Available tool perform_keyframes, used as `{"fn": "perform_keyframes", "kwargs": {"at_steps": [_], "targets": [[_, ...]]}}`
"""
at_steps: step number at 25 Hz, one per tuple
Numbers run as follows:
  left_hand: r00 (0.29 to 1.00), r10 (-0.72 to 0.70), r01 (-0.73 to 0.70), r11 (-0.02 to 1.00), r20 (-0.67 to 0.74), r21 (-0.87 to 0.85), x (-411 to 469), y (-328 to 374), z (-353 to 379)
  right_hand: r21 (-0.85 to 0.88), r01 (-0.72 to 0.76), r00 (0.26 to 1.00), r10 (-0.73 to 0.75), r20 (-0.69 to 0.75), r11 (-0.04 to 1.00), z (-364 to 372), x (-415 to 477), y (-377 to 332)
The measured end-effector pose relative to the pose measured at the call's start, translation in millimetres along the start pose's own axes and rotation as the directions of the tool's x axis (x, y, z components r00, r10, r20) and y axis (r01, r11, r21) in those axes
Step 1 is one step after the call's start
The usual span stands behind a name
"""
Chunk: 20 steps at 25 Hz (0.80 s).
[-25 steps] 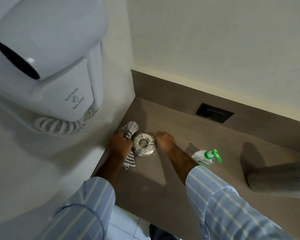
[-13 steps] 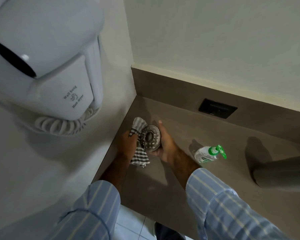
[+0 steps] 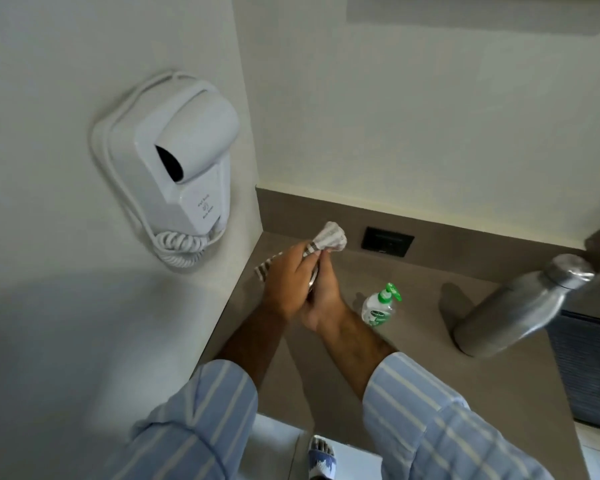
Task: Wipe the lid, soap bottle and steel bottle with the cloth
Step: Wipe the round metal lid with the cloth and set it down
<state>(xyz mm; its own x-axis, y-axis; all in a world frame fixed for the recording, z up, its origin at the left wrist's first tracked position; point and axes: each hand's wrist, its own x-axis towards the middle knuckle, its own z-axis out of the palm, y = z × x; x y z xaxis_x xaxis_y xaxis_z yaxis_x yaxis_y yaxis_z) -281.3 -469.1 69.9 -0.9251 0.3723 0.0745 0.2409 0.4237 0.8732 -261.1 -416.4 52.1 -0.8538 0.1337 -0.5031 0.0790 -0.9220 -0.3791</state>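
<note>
The left hand (image 3: 286,278) is curling its fingers (image 3: 300,258) around the striped cloth (image 3: 329,239), pressing it against the lid (image 3: 312,280), of which only a thin metal edge is showing between the palms. The right hand (image 3: 321,296) is clasping the lid from the other side, fingers closed on it, above the brown counter (image 3: 430,375). The soap bottle (image 3: 378,308) is standing just right of the wrists, the steel bottle (image 3: 513,308) farther right. A hair dryer (image 3: 187,168) is hanging on the left wall

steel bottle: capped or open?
Capped. The steel bottle stands on the counter with its cap on.
</note>
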Motion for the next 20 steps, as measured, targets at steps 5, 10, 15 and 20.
{"fn": "perform_keyframes", "kwargs": {"at_steps": [5,10,15,20], "targets": [[0.945,0.300,-0.261,0.932,0.131,-0.252,-69,37,-20,0.157,0.192,0.980,-0.182,-0.075,0.969,0,-59,-34],[0.980,0.165,-0.118,0.930,0.108,-0.348,-106,20,-46,0.082,0.178,0.984,-0.176,-0.029,0.981,-12,-105,-53],[0.961,0.074,-0.092,0.994,-0.266,-0.053,-87,40,-65,0.068,0.223,0.974,-0.219,-0.062,0.973,-22,-129,-45],[0.941,0.328,-0.333,0.941,0.086,0.061,-87,73,-19,0.107,0.237,0.970,-0.242,0.033,0.966,-3,-129,-19]]}}
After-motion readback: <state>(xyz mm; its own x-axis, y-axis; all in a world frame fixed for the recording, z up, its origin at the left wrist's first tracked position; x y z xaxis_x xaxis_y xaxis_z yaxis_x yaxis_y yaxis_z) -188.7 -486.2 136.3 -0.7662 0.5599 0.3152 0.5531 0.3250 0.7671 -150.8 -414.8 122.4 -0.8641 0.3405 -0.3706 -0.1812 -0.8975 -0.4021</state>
